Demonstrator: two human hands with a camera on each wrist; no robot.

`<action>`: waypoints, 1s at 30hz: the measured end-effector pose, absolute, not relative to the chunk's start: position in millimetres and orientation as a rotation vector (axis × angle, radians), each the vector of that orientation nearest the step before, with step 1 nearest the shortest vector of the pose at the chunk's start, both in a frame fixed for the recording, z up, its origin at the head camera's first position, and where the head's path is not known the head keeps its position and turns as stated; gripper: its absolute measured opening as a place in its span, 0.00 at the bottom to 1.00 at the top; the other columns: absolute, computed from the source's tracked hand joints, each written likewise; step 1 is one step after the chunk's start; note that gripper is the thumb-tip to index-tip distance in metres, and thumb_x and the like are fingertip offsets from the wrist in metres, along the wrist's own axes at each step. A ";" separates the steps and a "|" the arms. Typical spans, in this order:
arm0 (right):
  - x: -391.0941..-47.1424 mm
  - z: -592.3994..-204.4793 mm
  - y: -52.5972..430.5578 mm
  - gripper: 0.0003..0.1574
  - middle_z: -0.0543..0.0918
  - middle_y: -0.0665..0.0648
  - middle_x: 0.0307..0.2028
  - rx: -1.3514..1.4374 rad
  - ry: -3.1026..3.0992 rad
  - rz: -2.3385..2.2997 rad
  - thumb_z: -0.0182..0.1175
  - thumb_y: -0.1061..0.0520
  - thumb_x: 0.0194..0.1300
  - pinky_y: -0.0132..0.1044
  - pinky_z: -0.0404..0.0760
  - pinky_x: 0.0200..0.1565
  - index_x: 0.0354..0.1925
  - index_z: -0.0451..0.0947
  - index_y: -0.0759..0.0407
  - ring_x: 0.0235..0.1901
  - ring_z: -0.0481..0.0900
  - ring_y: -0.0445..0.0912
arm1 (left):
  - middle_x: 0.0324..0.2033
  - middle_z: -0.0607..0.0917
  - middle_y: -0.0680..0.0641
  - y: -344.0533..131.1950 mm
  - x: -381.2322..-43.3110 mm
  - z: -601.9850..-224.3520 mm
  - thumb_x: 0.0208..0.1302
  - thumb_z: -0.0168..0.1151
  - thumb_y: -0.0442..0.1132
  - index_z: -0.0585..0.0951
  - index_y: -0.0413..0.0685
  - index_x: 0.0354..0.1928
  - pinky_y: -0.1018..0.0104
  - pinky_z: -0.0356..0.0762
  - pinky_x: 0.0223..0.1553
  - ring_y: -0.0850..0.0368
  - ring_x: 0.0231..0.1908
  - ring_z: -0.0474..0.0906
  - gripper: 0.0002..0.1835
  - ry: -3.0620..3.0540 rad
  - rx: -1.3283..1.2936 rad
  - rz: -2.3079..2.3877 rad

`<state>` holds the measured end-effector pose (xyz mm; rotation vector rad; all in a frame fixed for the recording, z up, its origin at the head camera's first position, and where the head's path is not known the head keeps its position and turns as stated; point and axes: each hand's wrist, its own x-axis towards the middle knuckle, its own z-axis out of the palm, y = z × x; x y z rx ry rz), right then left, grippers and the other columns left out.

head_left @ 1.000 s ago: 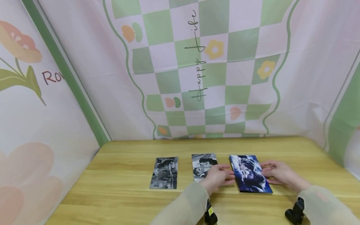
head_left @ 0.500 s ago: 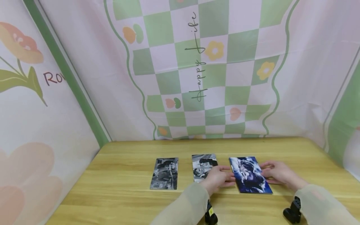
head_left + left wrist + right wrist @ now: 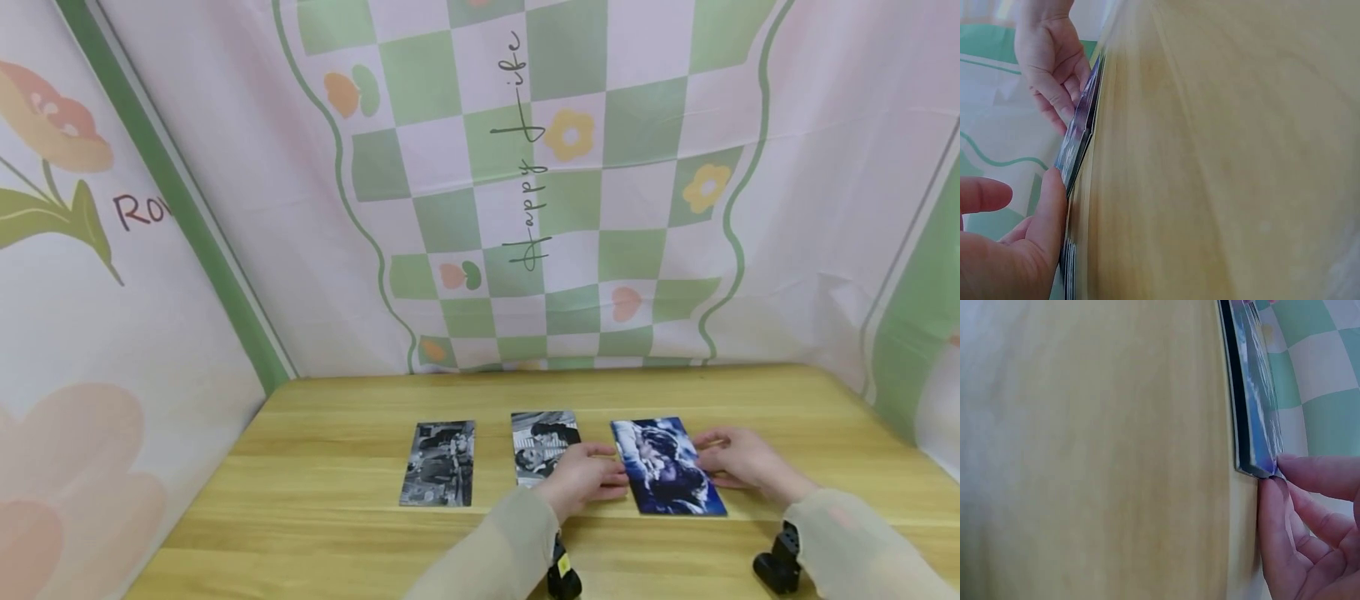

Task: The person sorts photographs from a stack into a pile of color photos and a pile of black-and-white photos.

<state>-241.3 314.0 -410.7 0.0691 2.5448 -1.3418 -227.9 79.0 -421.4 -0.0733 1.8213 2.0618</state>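
Note:
A stack of photo cards with a blue-and-white picture on top (image 3: 667, 467) lies at the right of the row on the table. My left hand (image 3: 583, 477) reaches to its left edge; in the left wrist view a fingertip touches that edge while the thumb stands apart. My right hand (image 3: 742, 458) is at the opposite side. There, thumb and finger (image 3: 1272, 512) pinch the edge near a corner of the stack. Beside my left hand lies a black-and-white photo card (image 3: 542, 446), its lower right covered by the hand. Another black-and-white photo card (image 3: 438, 463) lies farther left.
The cards rest on a pale wooden table (image 3: 300, 500). Behind it hangs a printed fabric backdrop (image 3: 570, 208) with green checks, and another fabric panel (image 3: 135, 333) borders the left side. Black wrist-worn devices (image 3: 780, 562) hang below the sleeves.
The blue photo stack has shifted very slightly, with both hands staying at its edges. My right wrist has moved a little to the left. The other two cards have not moved.

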 end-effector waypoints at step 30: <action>-241.8 -399.4 320.5 0.34 0.74 0.77 0.48 0.032 2.568 -1.368 0.56 0.60 0.65 0.37 0.86 0.38 0.61 0.58 0.81 0.37 0.80 0.45 | 0.39 0.84 0.41 68.4 -229.7 -417.1 0.62 0.55 0.25 0.74 0.34 0.54 0.58 0.86 0.41 0.50 0.39 0.82 0.17 1.824 -0.009 2.038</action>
